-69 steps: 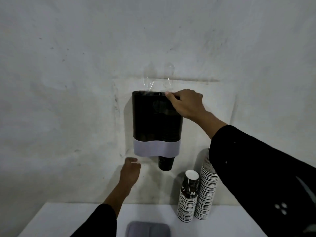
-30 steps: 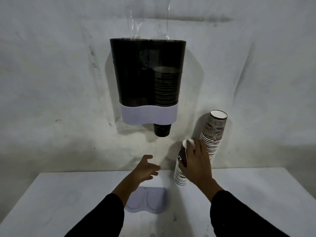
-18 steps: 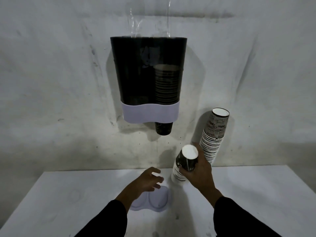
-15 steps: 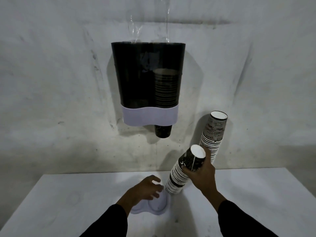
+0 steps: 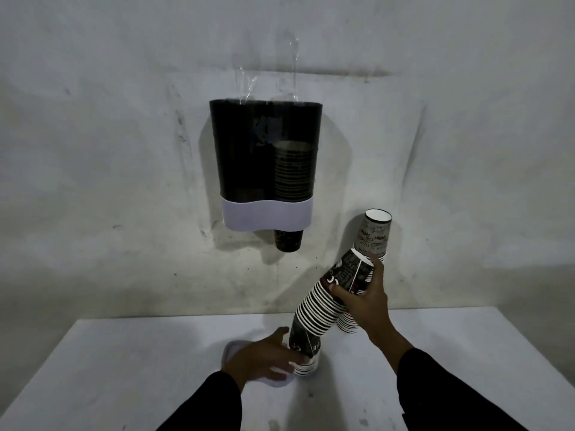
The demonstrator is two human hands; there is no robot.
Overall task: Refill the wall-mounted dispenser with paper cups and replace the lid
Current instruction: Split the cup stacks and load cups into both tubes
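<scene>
1. Nearest: left hand (image 5: 264, 356) low over the worktop (image 5: 124, 368), fingers spread loosely beside the base of the tilted cup stack (image 5: 323, 309) and over the pale lid (image 5: 230, 349); grip open, possibly brushing the lowest cup, contact unclear in dim light.
2. Right hand (image 5: 364, 303) wrapped around the upper part of that stack, grip closed on it; stack now leaning leftward with its foot near the lid, where half a second ago only starting to tip.
3. Behind: second cup stack (image 5: 373, 241) upright against the wall, untouched.
4. Farthest: wall-mounted dispenser (image 5: 266, 163), top open, lid off; right column part-filled with cups, one cup (image 5: 287, 242) protruding below; left column apparently empty.
5. Meaning for the task: stack freed from the worktop and steadied at both ends, ready for lifting to the open top; loading and lid replacement not yet done.
</scene>
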